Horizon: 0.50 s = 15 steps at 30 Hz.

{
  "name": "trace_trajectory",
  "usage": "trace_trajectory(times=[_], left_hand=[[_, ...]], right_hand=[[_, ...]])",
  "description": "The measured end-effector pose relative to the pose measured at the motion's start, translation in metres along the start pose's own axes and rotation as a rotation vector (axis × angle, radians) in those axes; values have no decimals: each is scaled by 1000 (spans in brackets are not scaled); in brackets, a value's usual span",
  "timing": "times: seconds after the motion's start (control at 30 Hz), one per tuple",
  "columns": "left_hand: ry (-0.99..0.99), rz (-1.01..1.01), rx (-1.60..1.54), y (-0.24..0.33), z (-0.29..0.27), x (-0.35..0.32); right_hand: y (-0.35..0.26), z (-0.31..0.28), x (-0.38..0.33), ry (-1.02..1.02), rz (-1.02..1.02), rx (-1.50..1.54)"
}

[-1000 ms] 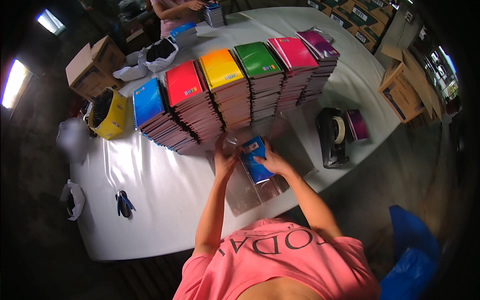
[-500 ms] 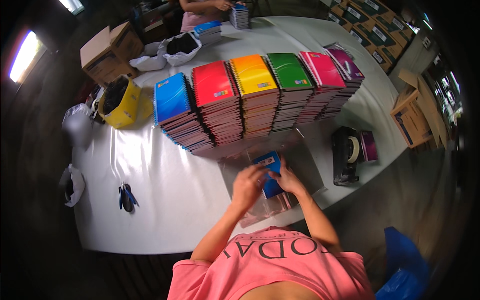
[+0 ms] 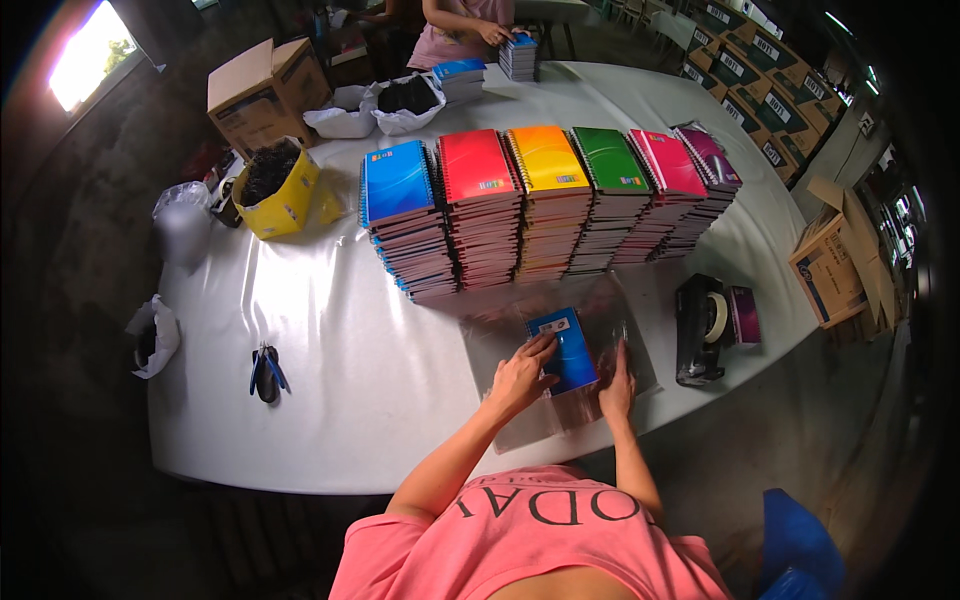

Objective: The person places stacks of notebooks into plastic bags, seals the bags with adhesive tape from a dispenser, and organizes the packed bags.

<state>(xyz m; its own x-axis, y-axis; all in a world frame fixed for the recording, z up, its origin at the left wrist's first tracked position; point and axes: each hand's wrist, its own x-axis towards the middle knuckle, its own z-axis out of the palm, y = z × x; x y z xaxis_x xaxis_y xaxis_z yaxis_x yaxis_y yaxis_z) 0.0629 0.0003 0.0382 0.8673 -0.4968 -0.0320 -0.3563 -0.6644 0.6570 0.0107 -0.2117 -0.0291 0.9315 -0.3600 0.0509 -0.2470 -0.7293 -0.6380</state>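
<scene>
Cartons [image 3: 765,85] are piled against the far right of this dim room, and daylight from a window at the far left glares on the white-covered table [image 3: 230,420]. Across the table a co-worker [image 3: 455,40] in pink has a hand on a small stack of notebooks [image 3: 518,62].

From the head view, I see six tall stacks in a row, side by side: blue [image 3: 400,185], red [image 3: 478,165], yellow [image 3: 547,160], green [image 3: 608,160], pink [image 3: 668,165] and purple [image 3: 708,160]. Just on the near side of them, clear plastic [image 3: 530,425] is spread out, and a single blue notebook [image 3: 575,362] lies on it, slightly askew.

The left hand [image 3: 520,378] reaches over the notebook's left side, fingers loose and laid across the cover rather than closed round it. The right hand [image 3: 618,388] is just beside the notebook's right edge, fingers stretched away from the body (whether they pinch the plastic, I cannot tell). So the notebook sits between the two hands, under the left fingertips.

Farther right stand a black tape dispenser [image 3: 693,350] and a small purple notebook [image 3: 745,315]; well to the left lie dark-handled pliers [image 3: 268,380].
</scene>
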Motion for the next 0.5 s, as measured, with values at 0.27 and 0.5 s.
trace_trajectory(times=[0.27,0.5], left_hand=[[-1,-4,-56,3,-1,0],[-10,-40,127,18,4,10]], right_hand=[[32,0,19,247,138,72],[-13,-52,44,-267,211,585]])
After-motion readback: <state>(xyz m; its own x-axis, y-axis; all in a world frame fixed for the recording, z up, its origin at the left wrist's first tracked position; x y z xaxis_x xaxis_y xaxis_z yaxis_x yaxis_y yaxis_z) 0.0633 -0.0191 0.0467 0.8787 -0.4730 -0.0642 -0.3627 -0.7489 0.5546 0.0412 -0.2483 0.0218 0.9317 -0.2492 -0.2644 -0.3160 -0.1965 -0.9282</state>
